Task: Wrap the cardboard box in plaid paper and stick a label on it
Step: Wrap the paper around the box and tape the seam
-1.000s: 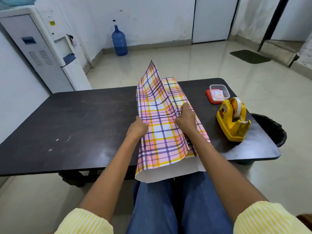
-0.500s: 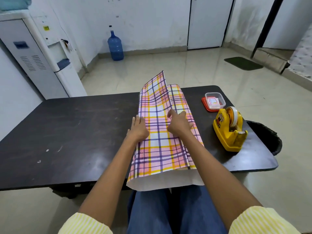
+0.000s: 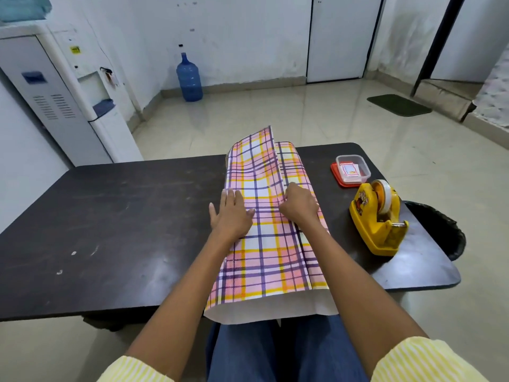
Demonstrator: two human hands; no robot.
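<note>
Pink, yellow and purple plaid paper (image 3: 264, 252) lies folded over the middle of the dark table (image 3: 110, 230); the cardboard box is hidden under it. Its near end hangs over the table's front edge, showing its white underside. My left hand (image 3: 232, 215) presses flat on the paper's left side with straight fingers. My right hand (image 3: 298, 205) rests on the seam where the two flaps overlap, fingers curled on the upper flap's edge. A clear lidded tub (image 3: 352, 169) at the right holds labels.
A yellow tape dispenser (image 3: 378, 220) stands on the table right of the paper. A black bin (image 3: 443, 232) sits beside the table's right end. A water cooler (image 3: 68, 95) and a blue bottle (image 3: 189, 78) stand on the floor behind.
The raised left flap of paper has come down over the box and now lies nearly flat. My left hand has opened out flat on it; my right hand has stayed at the seam.
</note>
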